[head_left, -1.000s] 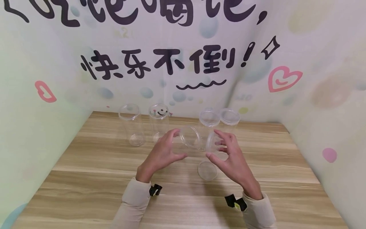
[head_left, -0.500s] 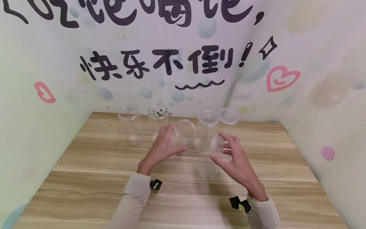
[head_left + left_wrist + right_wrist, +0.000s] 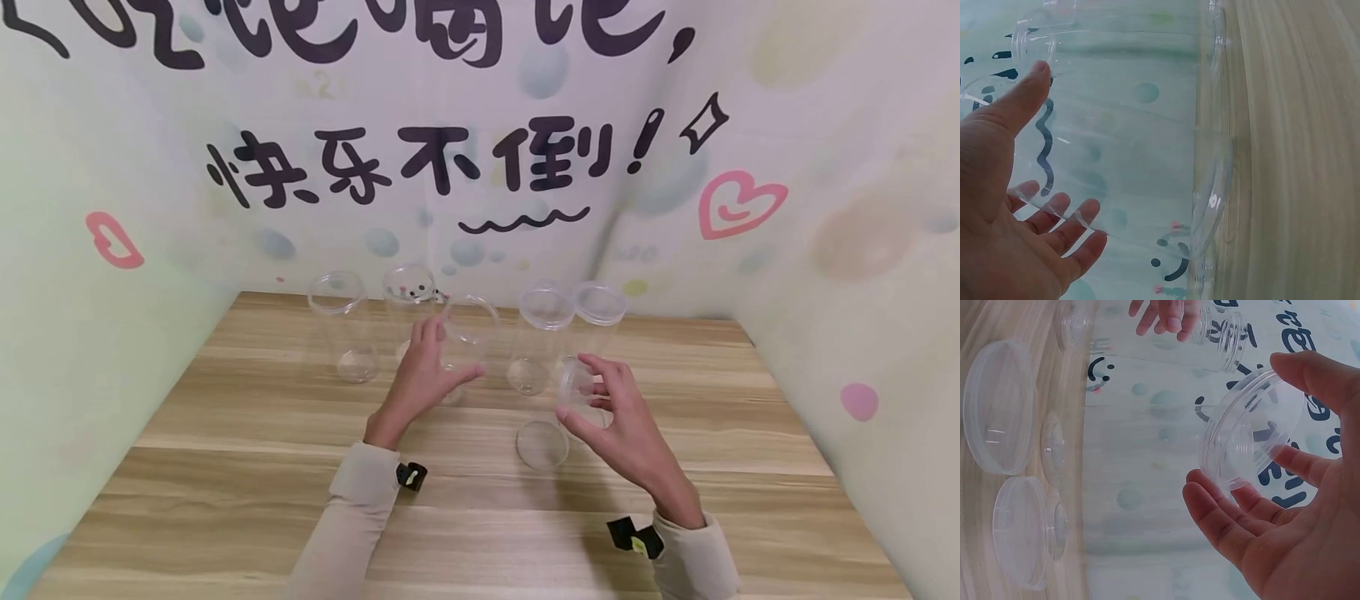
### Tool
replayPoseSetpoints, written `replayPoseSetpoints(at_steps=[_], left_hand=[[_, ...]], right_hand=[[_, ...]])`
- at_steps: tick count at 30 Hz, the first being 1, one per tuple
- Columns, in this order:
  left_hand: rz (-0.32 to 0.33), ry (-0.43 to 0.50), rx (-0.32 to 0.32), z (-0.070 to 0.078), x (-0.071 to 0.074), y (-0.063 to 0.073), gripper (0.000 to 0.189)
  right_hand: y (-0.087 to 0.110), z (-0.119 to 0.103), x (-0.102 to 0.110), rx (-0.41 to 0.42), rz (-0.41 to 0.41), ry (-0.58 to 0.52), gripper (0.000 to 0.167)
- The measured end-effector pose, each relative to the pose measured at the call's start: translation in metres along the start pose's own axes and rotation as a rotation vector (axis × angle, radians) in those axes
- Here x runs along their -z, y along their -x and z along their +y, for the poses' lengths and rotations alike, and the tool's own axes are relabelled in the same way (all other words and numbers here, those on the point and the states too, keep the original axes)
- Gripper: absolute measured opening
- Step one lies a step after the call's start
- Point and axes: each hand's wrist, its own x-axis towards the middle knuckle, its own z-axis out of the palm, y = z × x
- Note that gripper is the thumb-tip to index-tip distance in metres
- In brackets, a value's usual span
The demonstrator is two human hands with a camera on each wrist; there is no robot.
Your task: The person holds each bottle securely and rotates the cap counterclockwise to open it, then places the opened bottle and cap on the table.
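Left hand (image 3: 420,371): thumb and fingers spread to either side of a transparent plastic jar (image 3: 471,335), clasping its wall. Jar is near upright, mouth up and uncapped, between the two pairs of jars at the back; whether its base touches the table cannot be told.

Right hand (image 3: 618,425): thumb and fingers clamped on the rim of a clear screw lid (image 3: 573,383). Lid is tilted on edge, raised above the table and apart from the jar.

Below the hands: one clear round lid (image 3: 542,444) lies flat on the wood-grain table (image 3: 480,533). The right wrist view shows a second flat lid (image 3: 1022,532) just beside it; in the head view the right hand partly hides this one.

Behind, left: two upright uncapped jars, an outer jar (image 3: 337,304) and an inner jar (image 3: 408,292). Behind, right: two upright jars close together, a nearer jar (image 3: 547,307) and a farther jar (image 3: 600,304), both apparently lidded.

Surround: beige sleeves (image 3: 345,512), black wrist fittings (image 3: 411,477), pale wall (image 3: 480,258) with black Chinese lettering (image 3: 441,158).
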Motion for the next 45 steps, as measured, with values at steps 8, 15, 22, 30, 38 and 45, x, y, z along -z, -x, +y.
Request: replayPoseSetpoints(at_steps=[8,15,22,30,38,45], left_hand=[[0.053,0.024,0.016,-0.003,-0.005,-0.004,0.104],[0.101,0.014,0.090,-0.003,-0.010,-0.003,0.106],[0.120,0.014,0.146,0.000,-0.011,0.000,0.107],[-0.036,-0.186,0.277,0.015,0.003,0.020,0.072],[-0.225,-0.365,0.171,0.040,0.010,0.036,0.036],[-0.192,-0.203,0.008,0.047,-0.013,0.029,0.055]], right_hand=[[0.002,0.004,0.000,-0.006,-0.001,0.003,0.069],[0.004,0.005,0.001,-0.009,0.004,0.009,0.071],[0.005,0.009,0.003,-0.020,0.004,0.041,0.071],[0.007,0.012,0.006,-0.023,-0.009,0.059,0.071],[0.008,0.015,0.009,-0.070,-0.048,0.091,0.071],[0.010,0.016,0.011,-0.105,-0.092,0.137,0.071]])
